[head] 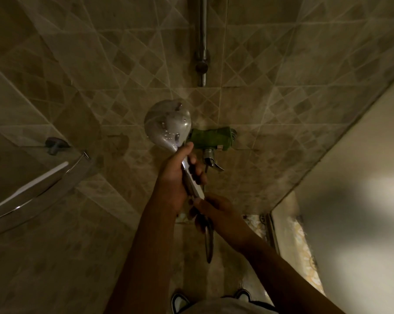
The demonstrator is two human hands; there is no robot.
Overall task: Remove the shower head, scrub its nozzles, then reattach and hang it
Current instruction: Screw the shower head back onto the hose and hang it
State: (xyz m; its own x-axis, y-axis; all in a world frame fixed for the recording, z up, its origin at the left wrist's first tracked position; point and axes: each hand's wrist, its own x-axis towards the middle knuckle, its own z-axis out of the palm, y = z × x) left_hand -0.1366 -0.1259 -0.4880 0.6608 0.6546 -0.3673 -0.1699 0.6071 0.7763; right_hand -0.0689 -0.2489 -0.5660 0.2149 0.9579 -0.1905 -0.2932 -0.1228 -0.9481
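Tiled wall behind hand-held shower head.

Dim yellowish light, soft blur, warped edges

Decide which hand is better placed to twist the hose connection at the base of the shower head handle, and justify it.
Right. The right hand already sits at the handle's base where the hose joins, while the left hand has its grip mid-handle, steadying the shower head.

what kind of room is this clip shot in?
Most likely a home shower stall. Tiled walls surround a chrome riser rail and a wall mixer tap; the left hand holds a shower head while the right hand grips its hose.
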